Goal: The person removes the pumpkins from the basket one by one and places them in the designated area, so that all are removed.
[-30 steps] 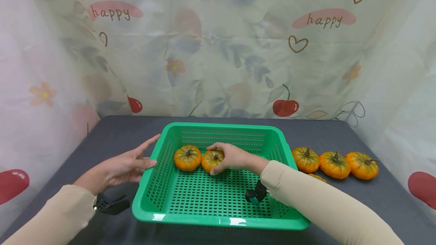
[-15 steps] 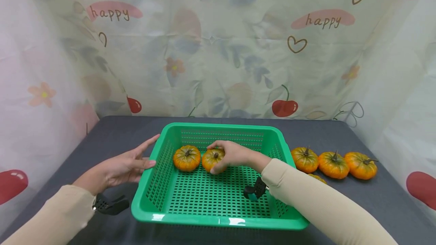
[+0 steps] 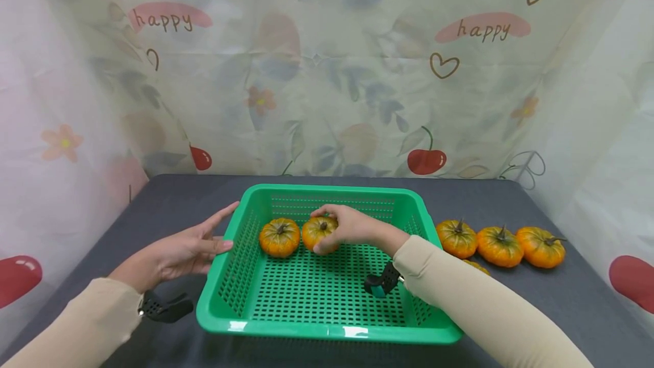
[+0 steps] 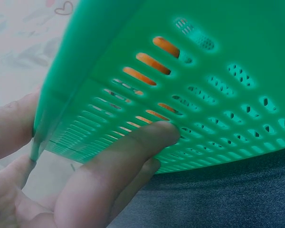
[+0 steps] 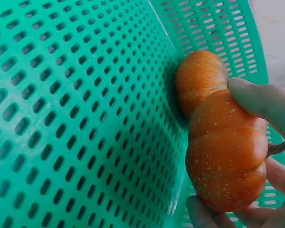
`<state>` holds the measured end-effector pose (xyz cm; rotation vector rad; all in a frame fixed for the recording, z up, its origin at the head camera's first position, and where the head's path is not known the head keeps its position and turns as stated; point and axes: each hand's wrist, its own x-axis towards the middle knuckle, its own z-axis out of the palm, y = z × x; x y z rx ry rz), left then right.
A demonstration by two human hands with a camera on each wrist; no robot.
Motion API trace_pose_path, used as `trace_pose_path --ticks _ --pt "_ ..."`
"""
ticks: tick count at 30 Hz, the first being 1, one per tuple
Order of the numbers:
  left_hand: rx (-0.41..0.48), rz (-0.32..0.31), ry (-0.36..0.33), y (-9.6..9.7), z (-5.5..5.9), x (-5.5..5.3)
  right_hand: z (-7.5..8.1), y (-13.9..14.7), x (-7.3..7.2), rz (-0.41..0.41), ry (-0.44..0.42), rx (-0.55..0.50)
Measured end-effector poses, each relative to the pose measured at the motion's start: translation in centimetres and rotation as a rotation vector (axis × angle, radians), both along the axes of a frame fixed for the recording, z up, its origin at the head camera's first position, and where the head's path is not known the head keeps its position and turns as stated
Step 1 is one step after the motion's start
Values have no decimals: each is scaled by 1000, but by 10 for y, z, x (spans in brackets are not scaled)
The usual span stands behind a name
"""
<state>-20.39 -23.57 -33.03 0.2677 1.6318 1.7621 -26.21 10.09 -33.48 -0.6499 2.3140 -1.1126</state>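
Inside a green slotted plastic basket (image 3: 327,332), my right hand (image 3: 349,226) holds a small orange pumpkin (image 3: 318,230) between thumb and fingers, its stem toward the palm. In the right wrist view the held pumpkin (image 5: 228,154) casts a shadow on the basket floor and overlaps a second pumpkin (image 5: 199,78). That second pumpkin (image 3: 280,238) sits at the basket's left side. My left hand (image 3: 186,251) grips the basket's left rim. The left wrist view shows one digit over the rim and other fingers (image 4: 133,147) against the slotted outer wall (image 4: 218,66).
To the basket's right, three pumpkins (image 3: 501,247) form a row on the dark tablecloth (image 3: 516,203). Part of another pumpkin (image 3: 476,266) shows behind the right sleeve (image 3: 475,294). A patterned curtain (image 3: 317,90) encloses the back and sides.
My right hand and the pumpkin in it have risen slightly in the head view. The left hand keeps its place at the rim, and the basket stays put.
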Motion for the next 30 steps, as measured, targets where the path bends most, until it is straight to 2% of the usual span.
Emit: trace_pose_path --ticks 18,30 --pt "11 -1 -6 0 2 1 10 2 -1 -22 42 -75" --pt "6 0 -8 0 1 1 20 6 -1 -82 51 -115"
